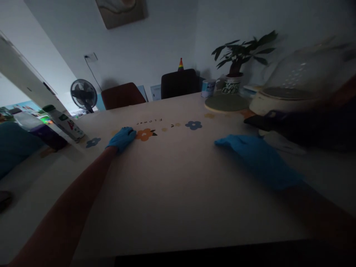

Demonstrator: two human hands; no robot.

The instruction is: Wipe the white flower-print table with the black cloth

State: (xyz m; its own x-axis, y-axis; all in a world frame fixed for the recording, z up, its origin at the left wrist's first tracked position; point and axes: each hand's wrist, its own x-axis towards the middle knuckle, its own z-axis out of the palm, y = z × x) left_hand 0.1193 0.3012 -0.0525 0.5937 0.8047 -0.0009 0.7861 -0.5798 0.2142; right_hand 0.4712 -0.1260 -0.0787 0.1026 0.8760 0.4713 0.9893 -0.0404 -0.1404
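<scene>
Both my hands wear blue gloves over the white tabletop (167,193). My left hand (122,139) rests on it beside a printed orange flower (145,134), fingers curled down; whatever may lie under them is hidden. Further right, my right hand (253,157) is slightly blurred, its fingers stretched out together toward the middle of the table, with nothing visible in them. Just behind it lie a crumpled pale item (283,142) and a dark bundle (297,126), both too dim to name.
On the left stand a white bottle with a green cap (63,122) and a bottle with purple contents (41,128). At the back right are a round green mat (227,103), a can (208,88), a potted plant (233,83) and a clear-domed container (289,100). Chairs (179,83) line the far edge.
</scene>
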